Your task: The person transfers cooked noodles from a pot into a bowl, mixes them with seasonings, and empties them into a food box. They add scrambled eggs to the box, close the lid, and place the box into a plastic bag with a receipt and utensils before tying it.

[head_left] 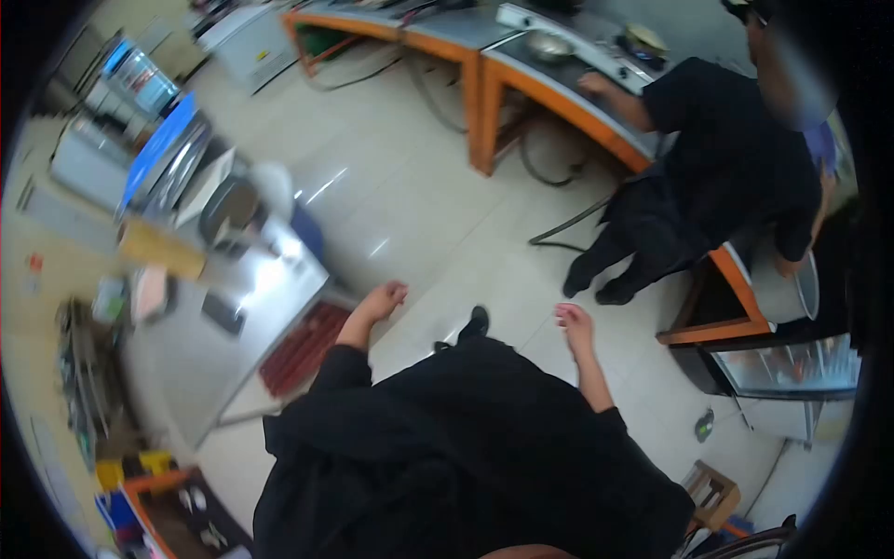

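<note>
My left hand [386, 300] hangs over the tiled floor, close to the corner of a steel table [168, 363]. Its fingers are loosely bent and I see nothing held in them. On my other side, my right hand [575, 326] is held out above the floor. Its fingers are slightly curled and apart, and it touches nothing. Red slatted material [305, 349] shows under the steel table's edge, below and left of my left hand. A dark pan [230, 207] and a small dark flat object [223, 312] lie on that table.
A co-worker in black [726, 158] stands at the orange-framed counter [559, 98], with a metal bowl [548, 45] on it. A large pot [787, 284] is beside them. Hoses [559, 233] trail on the floor. A wooden stool [712, 494] stands lower right.
</note>
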{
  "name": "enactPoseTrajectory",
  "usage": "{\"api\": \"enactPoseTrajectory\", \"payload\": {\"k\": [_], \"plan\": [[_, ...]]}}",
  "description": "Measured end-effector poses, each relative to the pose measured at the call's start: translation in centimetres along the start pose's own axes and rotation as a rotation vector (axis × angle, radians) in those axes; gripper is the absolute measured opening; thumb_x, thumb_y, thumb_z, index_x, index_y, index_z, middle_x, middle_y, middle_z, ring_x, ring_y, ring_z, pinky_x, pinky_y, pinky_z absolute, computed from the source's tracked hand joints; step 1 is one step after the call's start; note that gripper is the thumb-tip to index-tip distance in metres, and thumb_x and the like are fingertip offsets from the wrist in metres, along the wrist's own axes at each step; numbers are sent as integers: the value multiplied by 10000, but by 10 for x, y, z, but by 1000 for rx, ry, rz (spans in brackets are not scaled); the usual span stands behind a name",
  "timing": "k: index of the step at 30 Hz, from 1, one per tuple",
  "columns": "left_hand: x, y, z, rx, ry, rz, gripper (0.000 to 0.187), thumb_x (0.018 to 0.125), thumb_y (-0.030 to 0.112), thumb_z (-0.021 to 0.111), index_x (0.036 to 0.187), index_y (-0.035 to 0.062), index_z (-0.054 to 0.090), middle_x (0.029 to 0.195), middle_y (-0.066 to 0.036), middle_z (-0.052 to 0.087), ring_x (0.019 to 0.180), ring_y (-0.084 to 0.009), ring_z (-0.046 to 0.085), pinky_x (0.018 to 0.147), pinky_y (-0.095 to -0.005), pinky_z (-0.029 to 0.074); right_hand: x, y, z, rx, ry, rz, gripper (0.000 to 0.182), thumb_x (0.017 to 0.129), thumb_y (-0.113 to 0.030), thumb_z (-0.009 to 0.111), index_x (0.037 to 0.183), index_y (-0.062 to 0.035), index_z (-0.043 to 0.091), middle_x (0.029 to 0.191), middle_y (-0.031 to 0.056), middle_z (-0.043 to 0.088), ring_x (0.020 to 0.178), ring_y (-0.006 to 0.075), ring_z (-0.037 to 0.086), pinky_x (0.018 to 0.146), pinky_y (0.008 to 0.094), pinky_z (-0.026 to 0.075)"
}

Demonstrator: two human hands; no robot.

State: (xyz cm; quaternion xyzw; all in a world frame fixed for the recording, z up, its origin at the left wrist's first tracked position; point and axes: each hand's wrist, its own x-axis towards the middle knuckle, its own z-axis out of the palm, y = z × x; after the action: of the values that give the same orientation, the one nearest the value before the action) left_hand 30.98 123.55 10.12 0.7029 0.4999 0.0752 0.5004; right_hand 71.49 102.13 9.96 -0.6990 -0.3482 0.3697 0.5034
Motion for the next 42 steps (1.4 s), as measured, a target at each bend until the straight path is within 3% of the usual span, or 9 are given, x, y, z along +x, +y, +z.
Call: {"api": "enactPoseTrajectory", "payload": {"k": [7, 11, 14, 18, 21, 28, 33, 37, 42], "plan": [[54, 178, -104, -559, -194, 103, 270, 910, 194, 553, 1101, 6, 586, 750, -29, 587, 708, -117, 575, 688, -270, 471, 236, -113, 89, -90, -211, -142, 167, 858, -143, 580, 969, -40, 648, 898, 89, 668, 809, 182, 635, 749, 287, 491], [40, 274, -181, -980, -350, 370, 711, 670, 439, 761, 1116, -65, 532, 750, -74, 589, 657, -150, 570, 627, -256, 459, 328, -192, 156, -61, -409, -250, 190, 873, -168, 556, 997, -50, 637, 931, 111, 661, 889, 215, 632, 794, 313, 483], [108, 311, -249, -274, -784, 940, 995, 571, 419, 862, 1288, -95, 401, 908, -132, 580, 672, -183, 551, 606, -280, 467, 374, -234, 177, -146, -539, -367, 200, 874, -181, 549, 1002, -55, 636, 959, 116, 653, 900, 243, 622, 801, 333, 480], [194, 340, -319, 115, -898, 630, 568, 732, 194, 745, 1194, -61, 533, 782, -108, 588, 632, -208, 557, 584, -275, 449, 433, -247, 184, -190, -511, -421, 203, 876, -191, 543, 1011, -75, 640, 981, 117, 648, 888, 266, 616, 796, 346, 480], [289, 363, -362, 1, -945, 898, 442, 765, 137, 685, 1150, -51, 576, 742, -86, 575, 614, -190, 546, 575, -286, 441, 462, -259, 170, -181, -374, -247, 197, 873, -176, 544, 1017, -82, 641, 986, 117, 649, 875, 269, 618, 795, 344, 482], [469, 456, -355, 344, -557, 707, 600, 469, -54, 416, 999, 56, 676, 598, -98, 451, 512, -147, 370, 487, -258, 311, 531, -248, 127, -81, 31, -99, 179, 879, -132, 551, 1018, -61, 639, 919, 92, 659, 806, 189, 622, 746, 300, 488], [579, 492, -336, 139, -89, 772, 270, 725, -30, 621, 985, 25, 669, 767, -11, 636, 645, -75, 525, 575, -203, 404, 593, -237, 86, 69, 305, -96, 175, 873, -78, 549, 1019, -51, 642, 868, 93, 655, 767, 149, 610, 708, 271, 481], [632, 525, -380, 63, 406, 902, 234, 867, 121, 498, 989, -31, 627, 943, -103, 636, 903, -170, 590, 831, -270, 450, 652, -237, 28, -5, 539, -62, 173, 867, -68, 549, 1012, -45, 641, 820, 77, 643, 749, 137, 611, 695, 268, 481], [650, 521, -452, -642, 740, 1265, 146, 831, 124, 557, 871, 0, 622, 840, -103, 632, 776, -198, 604, 740, -318, 477, 712, -257, -36, -68, 642, 11, 165, 888, -80, 542, 1007, -36, 649, 746, -1, 605, 674, 54, 524, 618, 210, 430]]}}
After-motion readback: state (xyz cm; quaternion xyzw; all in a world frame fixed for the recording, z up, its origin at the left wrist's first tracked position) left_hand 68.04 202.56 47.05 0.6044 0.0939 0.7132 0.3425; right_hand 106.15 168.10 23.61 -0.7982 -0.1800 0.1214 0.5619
